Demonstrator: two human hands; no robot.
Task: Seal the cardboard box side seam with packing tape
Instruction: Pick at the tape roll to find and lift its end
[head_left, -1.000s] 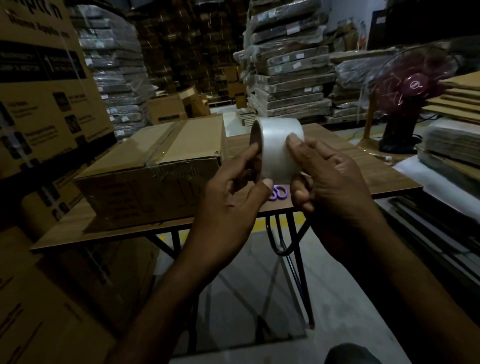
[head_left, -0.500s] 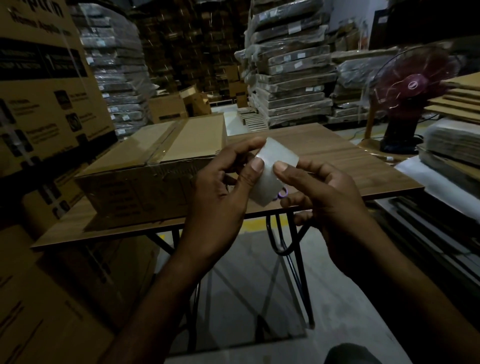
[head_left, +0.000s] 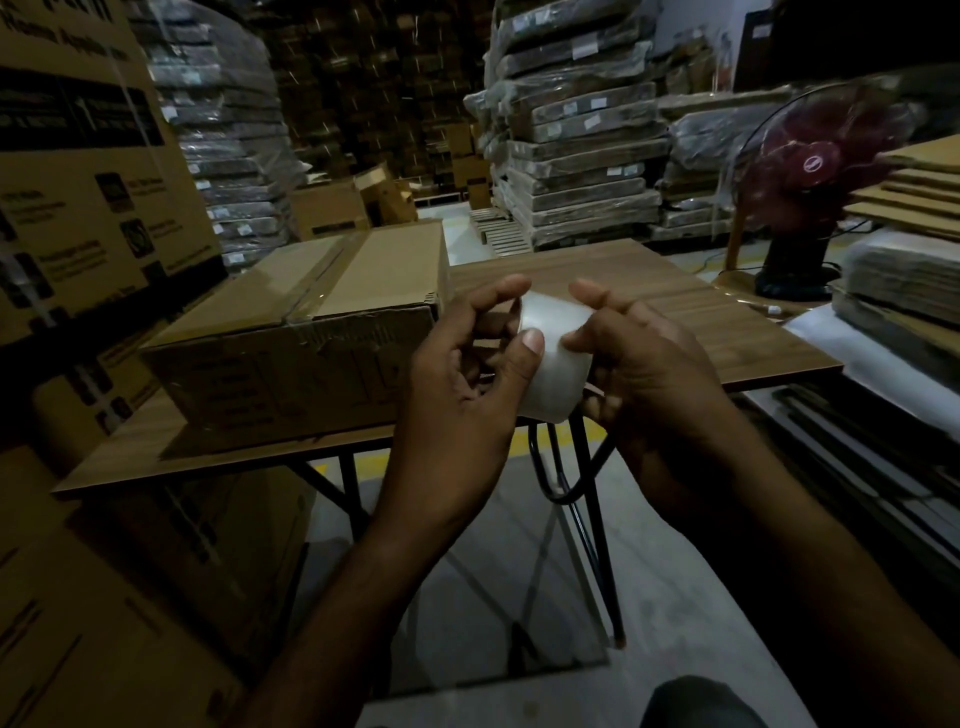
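1. At the far left of my feed, tall printed cartons (head_left: 78, 182) stand beside the table.
2. The cardboard box (head_left: 291, 358) lies flat on the left part of the wooden table (head_left: 701, 322). A glossy strip of tape runs along its top centre seam and folds down onto the side facing the camera.
3. The left hand (head_left: 457, 400) is curled round the packing tape roll (head_left: 553, 369). Its thumb presses on the roll's outer face and its forefinger hooks over the top edge. The other fingers are bent behind the roll, and I cannot make them out clearly.
4. The roll is held in the air between both hands. It is just right of the box's near corner, not touching it, and in front of the table's near edge. I cannot tell whether a loose end of tape is lifted.
5. The right hand (head_left: 654, 379) grips the roll's right side, thumb and forefinger closed on it and the remaining fingers curled underneath.
6. Further right, past the table, a maroon fan (head_left: 810, 171) stands in front of wrapped stacks. Flattened cardboard sheets (head_left: 914, 182) are piled at the far edge.
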